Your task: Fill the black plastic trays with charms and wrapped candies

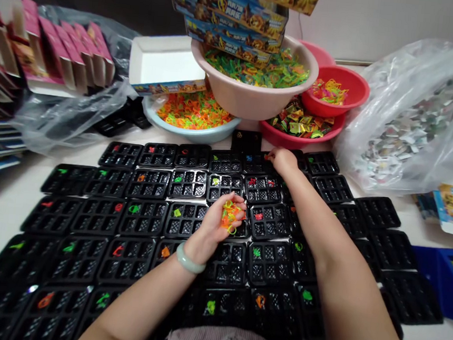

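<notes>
My left hand (211,222) is cupped, palm up, around a heap of small orange, yellow and green plastic pieces (229,216), above the middle of the black trays. A pale green bangle (190,259) circles that wrist. Farther out, my right hand (285,161) pinches a small orange-red plastic piece (267,156) over a tray in the back row. Rows of black compartment trays (271,221) cover the table. Many have one small coloured piece in a compartment, such as a green one (257,252); some trays at the right show none. My right forearm hides several trays.
Behind the trays stand a light blue basin (198,134), a big pink basin (248,100) with blue boxes (232,12) on top, and red bowls (337,112). A clear bag of packets (408,128) is at right, above a blue bin (434,283). Pink boxes (58,52) stand left.
</notes>
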Demonstrator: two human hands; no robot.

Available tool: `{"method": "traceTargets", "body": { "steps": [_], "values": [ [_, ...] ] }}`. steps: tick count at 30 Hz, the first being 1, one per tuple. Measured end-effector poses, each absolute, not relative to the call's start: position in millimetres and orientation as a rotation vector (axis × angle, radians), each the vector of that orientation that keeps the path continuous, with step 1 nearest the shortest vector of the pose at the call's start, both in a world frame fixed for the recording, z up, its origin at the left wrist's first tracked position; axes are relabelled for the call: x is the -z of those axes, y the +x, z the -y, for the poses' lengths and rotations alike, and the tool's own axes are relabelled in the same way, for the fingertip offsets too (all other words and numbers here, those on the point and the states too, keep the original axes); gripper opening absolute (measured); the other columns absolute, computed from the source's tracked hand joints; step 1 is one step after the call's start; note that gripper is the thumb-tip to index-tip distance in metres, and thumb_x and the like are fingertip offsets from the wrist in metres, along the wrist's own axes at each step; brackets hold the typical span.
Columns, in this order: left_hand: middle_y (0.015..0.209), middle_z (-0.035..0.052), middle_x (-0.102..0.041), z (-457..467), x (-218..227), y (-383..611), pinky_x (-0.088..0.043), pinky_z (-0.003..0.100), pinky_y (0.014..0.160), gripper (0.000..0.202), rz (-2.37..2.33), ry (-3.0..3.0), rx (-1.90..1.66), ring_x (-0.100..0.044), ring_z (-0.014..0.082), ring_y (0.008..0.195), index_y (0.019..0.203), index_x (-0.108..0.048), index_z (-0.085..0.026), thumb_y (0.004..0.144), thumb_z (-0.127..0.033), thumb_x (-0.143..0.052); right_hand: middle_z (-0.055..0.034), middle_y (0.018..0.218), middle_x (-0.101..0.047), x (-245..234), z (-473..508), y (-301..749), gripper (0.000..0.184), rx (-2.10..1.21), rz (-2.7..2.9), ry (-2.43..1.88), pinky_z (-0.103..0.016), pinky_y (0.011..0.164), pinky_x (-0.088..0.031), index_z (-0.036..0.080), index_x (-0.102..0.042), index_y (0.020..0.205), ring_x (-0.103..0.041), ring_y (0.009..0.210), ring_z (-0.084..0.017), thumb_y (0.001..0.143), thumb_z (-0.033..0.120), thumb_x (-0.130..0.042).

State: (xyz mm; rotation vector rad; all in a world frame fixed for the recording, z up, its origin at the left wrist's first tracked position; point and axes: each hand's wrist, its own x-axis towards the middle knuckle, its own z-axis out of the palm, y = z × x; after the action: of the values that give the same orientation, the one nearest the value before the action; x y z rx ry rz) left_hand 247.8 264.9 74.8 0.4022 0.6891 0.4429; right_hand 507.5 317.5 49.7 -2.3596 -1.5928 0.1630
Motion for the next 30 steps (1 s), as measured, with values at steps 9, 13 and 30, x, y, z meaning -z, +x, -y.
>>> {"method": "traceTargets", "body": {
  "steps": [9, 13, 30],
  "values": [
    [0.061, 0.0036, -0.056, -265.6, -75.4, 247.8, -0.03, 0.015, 0.03, 0.022, -0.693, 0.392, -0.441, -0.047, 0.0075, 0.041, 0.072, -0.058, -0.011, 0.083, -0.029, -0.052, -0.0106, 0.105, -0.067, -53.3, -314.0, 508.0, 0.024, -0.075, 1.736, -2.377, -0.028, 0.072, -0.043, 0.019, -0.07, 0.101, -0.063, 0.09, -0.023, 0.085, 0.022, -0.052],
    [0.062, 0.0039, -0.056, -266.2, -74.4, 247.3, -0.03, 0.015, 0.03, 0.022, -0.689, 0.395, -0.447, -0.047, 0.0075, 0.041, 0.073, -0.058, -0.011, 0.083, -0.029, -0.053, -0.0124, 0.106, -0.066, -54.5, -314.8, 508.0, 0.026, -0.037, 1.748, -2.402, -0.028, 0.071, -0.043, 0.017, -0.068, 0.102, -0.063, 0.09, -0.024, 0.088, 0.025, -0.048],
    [0.063, 0.0038, -0.057, -264.9, -73.4, 246.8, -0.029, 0.014, 0.031, 0.021, -0.691, 0.397, -0.435, -0.048, 0.0077, 0.042, 0.073, -0.058, -0.012, 0.082, -0.03, -0.054, -0.011, 0.099, -0.072, -42.8, -311.3, 522.3, 0.024, -0.42, 1.21, -2.159, -0.026, 0.086, -0.045, 0.012, -0.071, 0.094, -0.065, 0.096, -0.019, 0.081, 0.019, -0.053]
  ]
}}
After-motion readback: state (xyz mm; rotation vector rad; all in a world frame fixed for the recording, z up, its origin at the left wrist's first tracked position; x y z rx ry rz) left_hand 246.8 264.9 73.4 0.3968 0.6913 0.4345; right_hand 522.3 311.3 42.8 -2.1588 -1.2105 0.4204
